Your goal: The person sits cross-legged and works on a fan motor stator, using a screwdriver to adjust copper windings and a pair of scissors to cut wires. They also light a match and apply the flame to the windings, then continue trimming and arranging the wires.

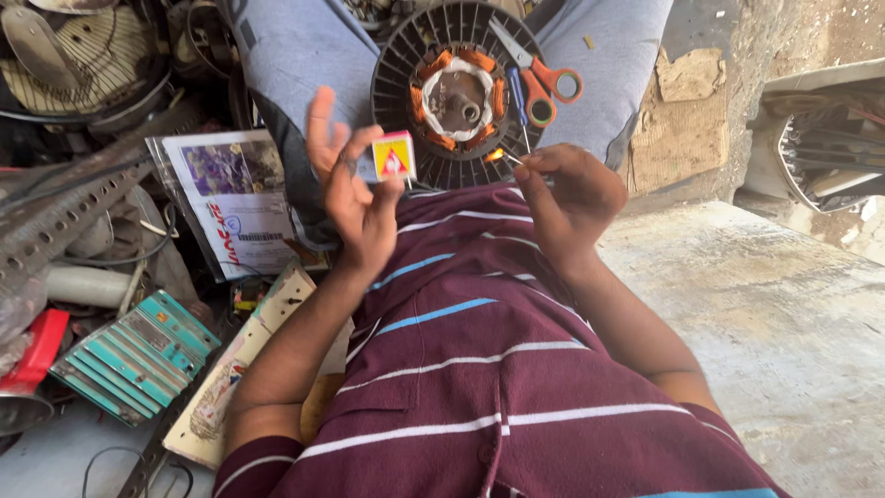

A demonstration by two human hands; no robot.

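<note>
My left hand (348, 189) holds a small yellow, red and white matchbox (394, 157) between thumb and fingers, the other fingers spread upward. My right hand (570, 189) pinches a burning matchstick (504, 157) whose small flame sits at its left tip, a short way right of the box. Both hands hover above my lap, just in front of a round black fan motor stator (458, 92) with orange copper windings that rests between my legs. My maroon striped shirt fills the lower frame.
Orange-handled scissors (544, 83) and a blue screwdriver (519, 101) lie on the stator. To the left are a printed plastic packet (235, 198), a teal circuit board (138, 355), a perforated metal bar (64, 217) and a fan grille (83, 51). A concrete slab (774, 314) lies right.
</note>
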